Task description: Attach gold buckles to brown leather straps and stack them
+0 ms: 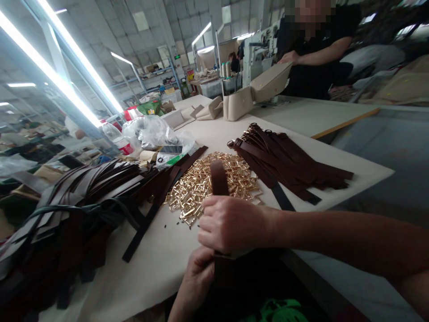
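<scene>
My right hand [231,226] is closed around a dark brown leather strap [219,178], whose curved upper part stands up above the fist. Just below it, my left hand [198,273] grips the same strap, its fingertips partly hidden behind the right hand and the strap. More of the strap hangs down between my hands and my lap. Right behind the fists lies a heap of gold metal buckles [191,192] on the pale table [150,277].
Brown straps with rings [284,163] lie fanned out at right. A large bundle of straps [90,188] covers the left side. Behind are plastic bags [150,132], a phone [171,150] and beige bags [237,103]. A co-worker [318,49] holds a beige piece beside a sewing machine [258,49].
</scene>
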Demonstrator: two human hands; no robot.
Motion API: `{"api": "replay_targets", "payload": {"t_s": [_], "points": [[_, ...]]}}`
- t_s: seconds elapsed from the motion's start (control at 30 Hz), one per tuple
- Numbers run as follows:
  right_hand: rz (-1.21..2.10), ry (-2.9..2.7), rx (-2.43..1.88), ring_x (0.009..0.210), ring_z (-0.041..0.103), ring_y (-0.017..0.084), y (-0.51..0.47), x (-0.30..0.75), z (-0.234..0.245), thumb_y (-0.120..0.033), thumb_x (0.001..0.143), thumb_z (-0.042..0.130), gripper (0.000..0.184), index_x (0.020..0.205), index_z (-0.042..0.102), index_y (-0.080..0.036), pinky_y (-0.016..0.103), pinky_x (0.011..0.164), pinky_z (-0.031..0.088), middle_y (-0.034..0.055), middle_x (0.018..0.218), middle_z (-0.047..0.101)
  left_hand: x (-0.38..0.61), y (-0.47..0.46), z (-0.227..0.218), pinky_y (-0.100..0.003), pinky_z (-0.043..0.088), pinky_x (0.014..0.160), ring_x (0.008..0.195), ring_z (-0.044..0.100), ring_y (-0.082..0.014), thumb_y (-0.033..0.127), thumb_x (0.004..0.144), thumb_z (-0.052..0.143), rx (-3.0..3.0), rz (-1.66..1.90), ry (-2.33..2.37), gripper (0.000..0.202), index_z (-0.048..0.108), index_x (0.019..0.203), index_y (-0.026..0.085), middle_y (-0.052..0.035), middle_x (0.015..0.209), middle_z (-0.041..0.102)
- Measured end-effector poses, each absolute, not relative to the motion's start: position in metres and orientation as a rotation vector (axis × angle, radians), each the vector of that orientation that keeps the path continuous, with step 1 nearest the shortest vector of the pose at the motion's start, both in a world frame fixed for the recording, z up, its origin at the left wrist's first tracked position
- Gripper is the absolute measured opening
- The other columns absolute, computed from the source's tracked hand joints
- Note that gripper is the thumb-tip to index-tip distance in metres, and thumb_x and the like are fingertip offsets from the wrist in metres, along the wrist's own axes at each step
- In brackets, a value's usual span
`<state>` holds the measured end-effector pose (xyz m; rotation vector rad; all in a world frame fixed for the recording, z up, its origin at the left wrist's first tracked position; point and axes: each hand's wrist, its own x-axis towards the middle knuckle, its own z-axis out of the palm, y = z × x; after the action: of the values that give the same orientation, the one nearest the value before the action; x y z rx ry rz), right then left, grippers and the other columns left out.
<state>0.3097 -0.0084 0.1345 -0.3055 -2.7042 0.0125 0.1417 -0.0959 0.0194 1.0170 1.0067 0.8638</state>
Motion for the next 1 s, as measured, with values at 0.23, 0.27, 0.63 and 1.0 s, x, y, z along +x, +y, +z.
{"api": "replay_targets", "payload": {"t_s": [0.23, 0.27, 0.63, 1.0], "points": [[0.33, -2.197, -0.805, 0.095, 0.063, 0.022, 0.008, 0.31, 0.074, -0.015, 0.092, 0.055, 0.012, 0.094, 0.067, -0.017, 0.038, 0.09, 0.046, 0.0087, 0.099, 0.069, 0.139, -0.069, -0.023, -0.023, 0.044, 0.059, 0.061, 0.056, -0.0134, 0.039, 0.06, 0.084, 0.671, 1.336, 1.201, 0.028, 0.078, 0.075, 0.016, -0.0028, 0.068, 0.069], [0.454, -2.17, -0.876, 0.095, 0.063, 0.023, 0.003, 0.313, 0.062, -0.014, 0.088, 0.059, 0.012, 0.097, 0.067, -0.016, 0.036, 0.088, 0.048, 0.0092, 0.1, 0.069, 0.14, -0.067, -0.024, -0.022, 0.045, 0.06, 0.061, 0.057, -0.0134, 0.038, 0.058, 0.085, 0.631, 1.356, 1.187, 0.027, 0.078, 0.074, 0.016, -0.0024, 0.068, 0.069], [1.644, -1.377, -0.758, 0.071, 0.058, 0.017, -0.019, 0.282, -0.003, -0.055, 0.079, 0.071, 0.042, 0.089, 0.071, -0.013, 0.028, 0.066, 0.048, 0.0033, 0.081, 0.066, 0.145, -0.064, -0.035, -0.022, 0.044, 0.06, 0.061, 0.057, -0.0132, 0.04, 0.063, 0.085, 0.678, 1.328, 1.208, 0.03, 0.077, 0.079, 0.016, -0.0022, 0.066, 0.068], [1.773, -0.89, -0.786, 0.049, 0.042, 0.008, -0.02, 0.257, -0.011, -0.05, 0.069, 0.077, 0.04, 0.071, 0.056, -0.016, 0.021, 0.044, 0.031, -0.003, 0.062, 0.056, 0.148, -0.06, -0.033, -0.018, 0.039, 0.057, 0.059, 0.053, -0.0091, 0.046, 0.073, 0.079, 0.747, 1.258, 1.249, 0.032, 0.074, 0.077, 0.014, 0.0008, 0.062, 0.064]]}}
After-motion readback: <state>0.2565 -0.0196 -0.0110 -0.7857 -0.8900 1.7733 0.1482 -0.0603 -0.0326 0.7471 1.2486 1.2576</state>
